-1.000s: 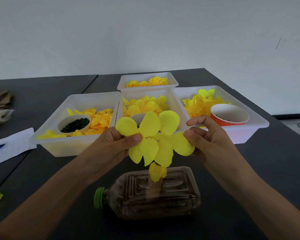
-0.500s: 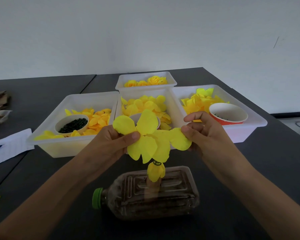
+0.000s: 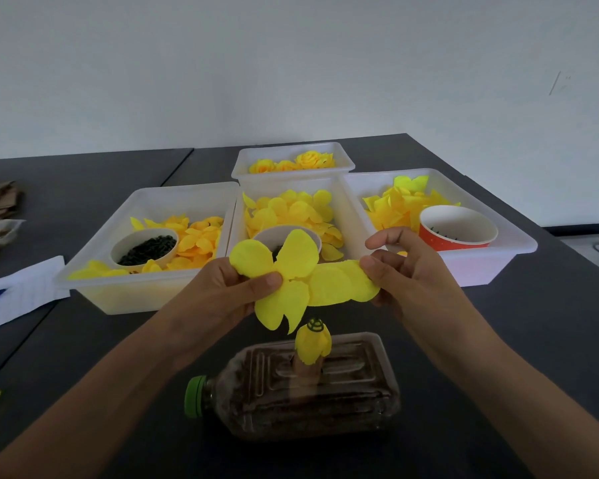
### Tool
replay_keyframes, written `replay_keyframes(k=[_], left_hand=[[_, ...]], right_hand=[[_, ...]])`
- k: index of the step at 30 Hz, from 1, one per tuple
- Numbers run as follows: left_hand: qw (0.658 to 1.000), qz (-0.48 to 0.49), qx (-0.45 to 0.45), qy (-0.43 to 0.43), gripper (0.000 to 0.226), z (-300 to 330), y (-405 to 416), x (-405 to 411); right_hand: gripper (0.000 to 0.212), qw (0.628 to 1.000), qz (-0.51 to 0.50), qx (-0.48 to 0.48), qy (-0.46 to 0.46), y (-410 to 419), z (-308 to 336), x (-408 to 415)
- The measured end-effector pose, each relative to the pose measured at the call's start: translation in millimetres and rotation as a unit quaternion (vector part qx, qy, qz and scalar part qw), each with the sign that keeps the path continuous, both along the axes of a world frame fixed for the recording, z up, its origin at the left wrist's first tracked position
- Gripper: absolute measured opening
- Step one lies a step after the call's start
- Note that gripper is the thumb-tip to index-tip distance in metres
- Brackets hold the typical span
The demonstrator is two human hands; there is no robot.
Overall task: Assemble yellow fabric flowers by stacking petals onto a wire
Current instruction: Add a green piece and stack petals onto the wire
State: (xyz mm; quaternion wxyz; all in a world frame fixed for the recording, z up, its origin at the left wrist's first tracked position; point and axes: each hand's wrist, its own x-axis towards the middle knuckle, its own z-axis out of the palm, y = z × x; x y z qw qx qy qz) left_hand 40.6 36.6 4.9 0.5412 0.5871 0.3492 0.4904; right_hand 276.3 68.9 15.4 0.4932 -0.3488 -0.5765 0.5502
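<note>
Step in hand, as I read it: a petal layer [image 3: 301,281] is held spread flat btwn both hands, above the bud [image 3: 313,342] that stands up out of a clear bottle [image 3: 301,385] lying on its side on the table [image 3: 533,340].

Left hand [image 3: 222,292]: grip pinched on the layer's left side, thumb on top. Right hand [image 3: 412,271]: fingertips clamped on its right edge, at 3 o'clock from the centre. Layer hangs just above the bud, not touching it.

Wire itself isn't visible; prob. inside or under the bud, w/ a dark ring at its tip.

Next move calls for: find the layer's centre hole (can't see it), line it over the bud tip at 6 o'clock, then push down evenly w/ both hands. Fabric looks thin and floppy, so a skewed push could crease it.

Supply trays at 12 o'clock: left tray [image 3: 94,271] w/ petals + cup of dark bits, middle tray [image 3: 346,209], right tray [image 3: 519,243] w/ red cup [image 3: 453,240], back tray [image 3: 291,174] w/ finished flowers.
</note>
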Motion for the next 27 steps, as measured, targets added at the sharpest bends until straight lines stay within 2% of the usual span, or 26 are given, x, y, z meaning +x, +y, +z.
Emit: replay_keyframes(k=[8, 12, 16, 19, 27], left_hand=[[0.999, 0.002, 0.029, 0.025, 0.021, 11.2, -3.8, 4.5], [0.999, -0.001, 0.028, 0.046, 0.012, 11.2, -4.6, 4.6], [0.997, 0.038, 0.004, 0.067, 0.03, 8.0, -3.7, 0.8], [0.992, 0.049, 0.021, 0.118, 0.014, 6.0, -2.4, 0.9], [0.984, 0.024, 0.029, 0.176, 0.017, 11.5, -1.9, 6.9]], right_hand=[[0.013, 0.999, -0.01, 0.042, 0.009, -4.7, 4.0, 2.9], [0.014, 0.998, -0.015, 0.057, 0.012, -6.5, 5.4, 3.4], [0.016, 0.996, -0.015, 0.089, 0.008, -9.3, 8.4, 1.0], [0.019, 0.995, -0.018, 0.094, 0.0, -12.3, 6.5, -1.0], [0.018, 0.995, -0.068, 0.07, 0.009, -24.6, -16.9, -11.2]])
